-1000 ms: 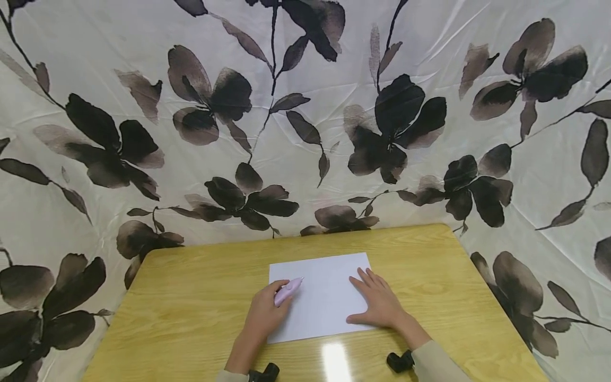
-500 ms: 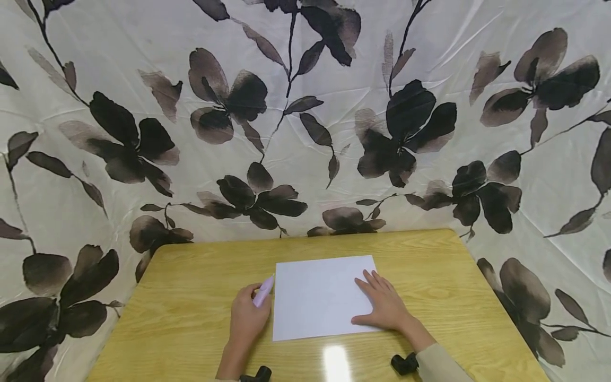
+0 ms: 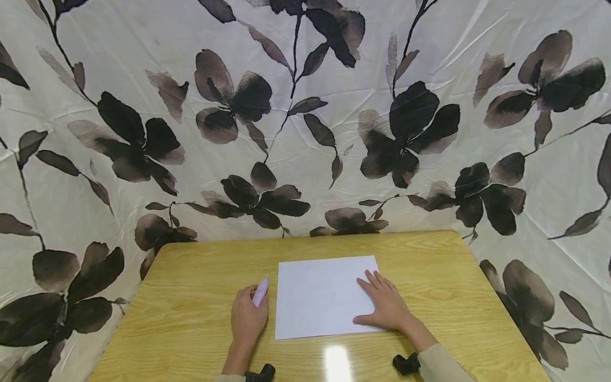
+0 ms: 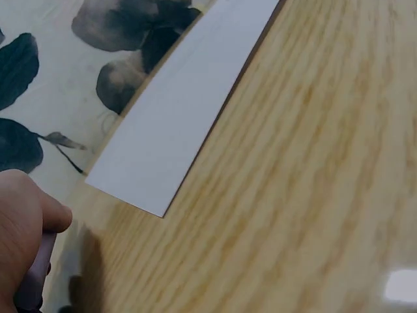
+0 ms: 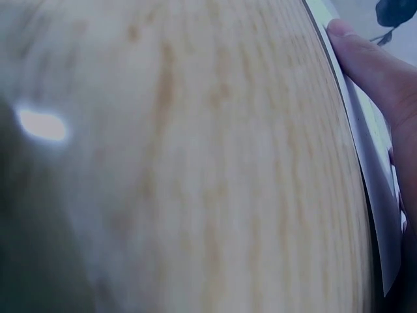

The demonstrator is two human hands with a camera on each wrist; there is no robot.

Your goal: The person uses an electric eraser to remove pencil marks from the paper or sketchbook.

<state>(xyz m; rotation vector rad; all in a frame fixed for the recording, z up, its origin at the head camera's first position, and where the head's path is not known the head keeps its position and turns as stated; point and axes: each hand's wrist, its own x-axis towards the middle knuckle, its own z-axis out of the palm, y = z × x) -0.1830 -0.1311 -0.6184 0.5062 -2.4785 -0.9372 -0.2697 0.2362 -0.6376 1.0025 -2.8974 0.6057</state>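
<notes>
In the head view my left hand (image 3: 249, 317) grips a lilac pen-shaped tool (image 3: 260, 292) with a thin pointed tip; its exact kind is unclear. The tip points away from me, and the hand is left of a white sheet of paper (image 3: 317, 300), apart from it. My right hand (image 3: 387, 306) lies spread on the sheet's right edge, thumb and fingers apart. In the left wrist view, part of the left hand (image 4: 23, 225) shows at the lower left, the tool (image 4: 36, 277) mostly hidden beneath it. The right wrist view shows the right thumb (image 5: 368, 62) on the paper (image 5: 368, 156).
The yellow wood-grain table (image 3: 191, 297) extends around the paper, with a bright light reflection near its front. A white cloth with dark flowers (image 3: 305, 132) hangs behind and beside the table. Each wrist wears a black device, such as the right one (image 3: 406, 364).
My left hand has moved left with the lilac tool, from over the paper to the table beside it. The right hand stays on the sheet. The head view has shifted slightly.
</notes>
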